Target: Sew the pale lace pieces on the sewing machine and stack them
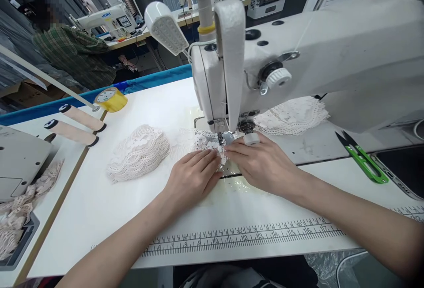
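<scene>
A strip of white lace trim (201,140) lies under the needle of a white sewing machine (208,87). My left hand (192,175) rests on the bed just left of the needle, fingers together and closed on the lace edge. From the right, my right hand (265,164) pinches the same lace close to the presser foot; its fingertips are partly hidden by the machine head. A heaped bundle of lace (139,153) sits to the left, joined to the strip. Behind the needle, more lace (293,115) is gathered under the machine arm.
Green-handled thread snips (366,162) lie at the right beside a dark phone (402,168). Two thread cones (71,133) and a yellow tape roll (111,99) are at the left. A printed ruler (245,237) runs along the front edge. Another person (73,49) sits at a machine behind.
</scene>
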A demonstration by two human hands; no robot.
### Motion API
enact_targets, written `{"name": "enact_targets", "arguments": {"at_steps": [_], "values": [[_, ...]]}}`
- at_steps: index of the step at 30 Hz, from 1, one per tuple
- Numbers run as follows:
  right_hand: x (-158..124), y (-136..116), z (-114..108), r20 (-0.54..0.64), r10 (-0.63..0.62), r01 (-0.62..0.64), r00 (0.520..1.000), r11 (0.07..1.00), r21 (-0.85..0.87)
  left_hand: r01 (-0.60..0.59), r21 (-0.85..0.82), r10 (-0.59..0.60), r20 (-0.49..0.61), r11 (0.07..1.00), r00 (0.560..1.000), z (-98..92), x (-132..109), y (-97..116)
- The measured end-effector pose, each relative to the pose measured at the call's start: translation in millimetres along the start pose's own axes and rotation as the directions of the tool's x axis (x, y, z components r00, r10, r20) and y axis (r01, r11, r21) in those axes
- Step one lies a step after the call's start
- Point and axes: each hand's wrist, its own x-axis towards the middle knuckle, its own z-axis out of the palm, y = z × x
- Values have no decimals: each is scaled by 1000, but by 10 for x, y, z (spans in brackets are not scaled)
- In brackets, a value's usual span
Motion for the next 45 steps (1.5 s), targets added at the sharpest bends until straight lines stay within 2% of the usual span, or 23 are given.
{"name": "enact_targets", "arguments": {"at_steps": [4, 7, 10, 12, 14, 17, 19, 22, 24, 26, 28, 31, 35, 45], "values": [[27, -10, -31, 16, 12, -12, 1000, 1000, -7, -58, -2, 58, -33, 998, 998, 5, -14, -44], [47, -17, -16, -3, 16, -16, 1000, 999, -32, 1, -61, -4, -40, 998, 999, 7, 9, -39], [62, -3, 37, -81, -4, -1, 997, 998, -60, 90, -118, -94, -25, 989, 995, -22, 54, -15], [66, 24, 79, -140, 16, -23, 990, 999, -49, 204, -141, -199, 50, 969, 979, -49, 103, -18], [66, 60, 117, -189, 82, -87, 979, 996, -19, 325, -163, -299, 162, 932, 940, -62, 170, -45], [67, 107, 156, -218, 197, -198, 956, 980, 17, 389, -195, -334, 263, 900, 905, -24, 289, -106], [71, 121, 171, -208, 243, -241, 948, 970, 36, 401, -182, -350, 258, 898, 901, 37, 357, -132], [79, 120, 178, -186, 267, -262, 945, 964, 53, 416, -122, -394, 171, 901, 903, 128, 413, -144], [77, 115, 170, -193, 265, -260, 945, 964, 53, 389, -92, -380, 104, 917, 919, 153, 415, -148], [66, 104, 147, -212, 236, -230, 948, 972, 56, 294, -61, -290, 68, 954, 955, 137, 387, -144], [47, 77, 111, -204, 162, -154, 966, 987, 55, 156, -11, -155, 51, 988, 987, 95, 331, -114], [16, 5, 48, -153, 11, -14, 988, 1000, -20, 14, 87, -15, 13, 996, 1000, 38, 203, -19], [-10, -82, 14, -74, -85, 74, 994, 987, -142, 12, 135, -15, 20, 991, 1000, 31, 47, 100], [-14, -67, 31, -97, -79, 70, 992, 993, -92, 25, 90, -28, 36, 996, 999, 38, 45, 95]]}}
